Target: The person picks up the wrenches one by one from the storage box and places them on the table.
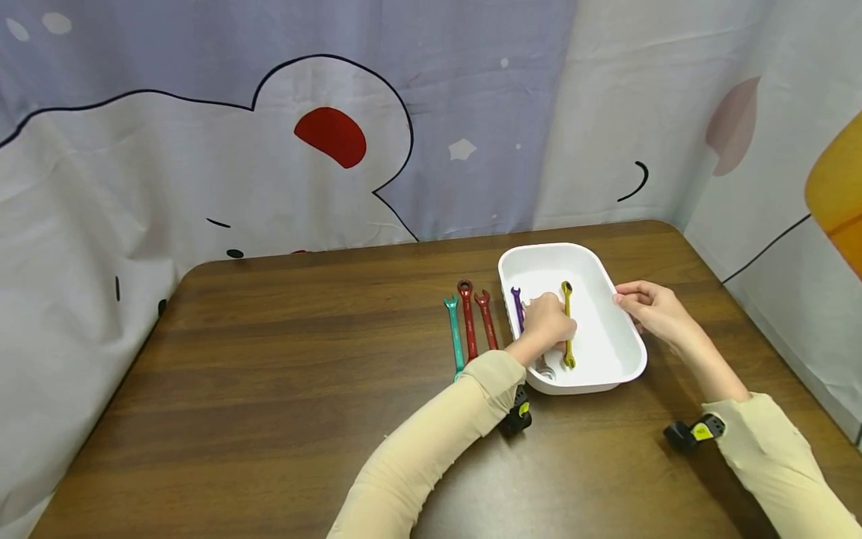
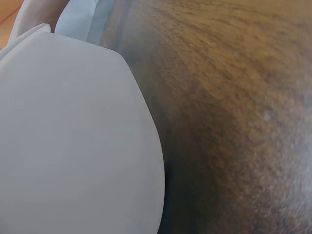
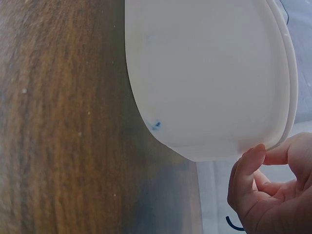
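Note:
A white plastic tray (image 1: 609,352) stands on the table, and its outer wall fills much of both wrist views. Inside it my left hand (image 1: 551,320) reaches down with curled fingers on a silver wrench (image 1: 545,370), whose middle is hidden beneath the hand. To the left of that hand lies a purple wrench (image 1: 517,305); a yellow wrench (image 1: 568,299) lies under its right side, partly covered. My right hand (image 1: 656,311) pinches the tray's right rim between thumb and fingers, as the right wrist view also shows.
Left of the tray, a green wrench (image 1: 455,333) and two red ones, a longer red wrench (image 1: 468,322) and a shorter red wrench (image 1: 486,318), lie side by side on the brown wooden table (image 1: 283,374). A printed curtain (image 1: 471,112) hangs behind the table.

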`<state>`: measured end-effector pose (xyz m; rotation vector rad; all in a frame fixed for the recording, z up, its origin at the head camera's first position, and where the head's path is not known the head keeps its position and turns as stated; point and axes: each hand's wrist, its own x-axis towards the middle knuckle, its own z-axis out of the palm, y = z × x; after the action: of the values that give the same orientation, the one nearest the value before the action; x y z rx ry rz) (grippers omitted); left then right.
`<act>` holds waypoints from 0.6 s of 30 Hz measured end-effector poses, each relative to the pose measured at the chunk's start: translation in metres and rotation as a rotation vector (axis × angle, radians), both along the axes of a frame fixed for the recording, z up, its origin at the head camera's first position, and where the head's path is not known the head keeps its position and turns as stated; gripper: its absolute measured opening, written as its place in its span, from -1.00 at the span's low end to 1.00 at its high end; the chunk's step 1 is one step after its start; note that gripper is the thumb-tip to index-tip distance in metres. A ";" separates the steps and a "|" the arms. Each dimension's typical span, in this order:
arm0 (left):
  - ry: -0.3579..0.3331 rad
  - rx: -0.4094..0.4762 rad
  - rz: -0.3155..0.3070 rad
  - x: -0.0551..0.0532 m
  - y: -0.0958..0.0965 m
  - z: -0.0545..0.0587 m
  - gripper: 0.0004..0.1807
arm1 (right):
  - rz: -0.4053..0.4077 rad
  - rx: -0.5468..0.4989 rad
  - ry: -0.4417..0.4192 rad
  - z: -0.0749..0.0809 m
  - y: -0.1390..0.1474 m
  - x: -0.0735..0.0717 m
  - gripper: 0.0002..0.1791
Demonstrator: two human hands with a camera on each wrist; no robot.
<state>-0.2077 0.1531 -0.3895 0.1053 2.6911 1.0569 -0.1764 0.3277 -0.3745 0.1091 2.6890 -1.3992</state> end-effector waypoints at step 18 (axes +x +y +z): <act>0.012 0.194 -0.012 0.006 -0.012 0.010 -0.60 | 0.000 0.000 -0.001 0.000 0.000 0.000 -0.46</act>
<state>-0.2013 0.1414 -0.3790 0.1633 2.5884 1.3158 -0.1766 0.3280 -0.3749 0.1099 2.6889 -1.3987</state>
